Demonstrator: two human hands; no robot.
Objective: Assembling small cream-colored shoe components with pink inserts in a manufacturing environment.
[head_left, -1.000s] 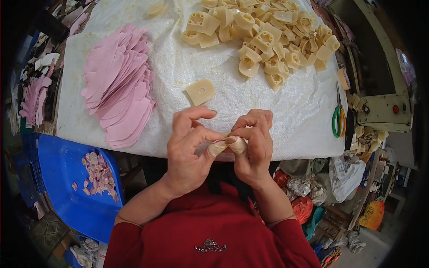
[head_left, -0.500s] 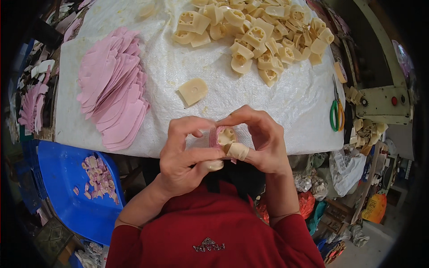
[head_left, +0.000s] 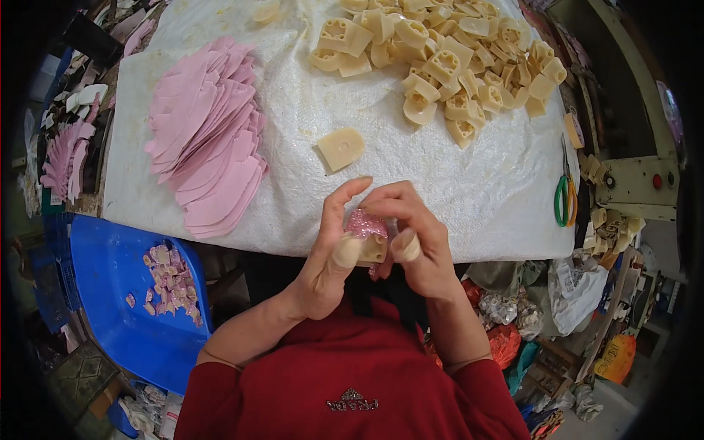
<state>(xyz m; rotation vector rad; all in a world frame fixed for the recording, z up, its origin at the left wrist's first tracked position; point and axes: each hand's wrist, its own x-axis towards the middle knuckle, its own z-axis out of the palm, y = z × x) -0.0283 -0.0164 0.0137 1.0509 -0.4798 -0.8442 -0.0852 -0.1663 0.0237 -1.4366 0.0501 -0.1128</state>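
Close to my body, at the table's near edge, both hands close around a small beige shoe heel (head_left: 374, 251) with pink glittery covering (head_left: 367, 223) wrapped over part of it. My left hand (head_left: 328, 246) holds it from the left, its thumb along the near side. On the other side my right hand (head_left: 422, 246) curls its fingers over the covering, and its thumb points up at the heel's edge. Pale finger covers sit on both thumbs. Fingers hide part of the heel. Beyond my hands, a single beige heel (head_left: 342, 149) lies alone on the white sheet (head_left: 293, 110).
A fanned stack of pink cut pieces (head_left: 213, 132) lies at left. Many beige heels (head_left: 469, 59) are heaped at the far right. Scissors (head_left: 565, 192) with green and orange handles rest near the right edge. Below left, a blue basin (head_left: 121, 330) holds pink-covered pieces (head_left: 172, 282).
The heel has turned in my hands, so its glittery side now shows more and its hollow face less. My right fingers have moved over the covering. The whole view has shifted slightly.
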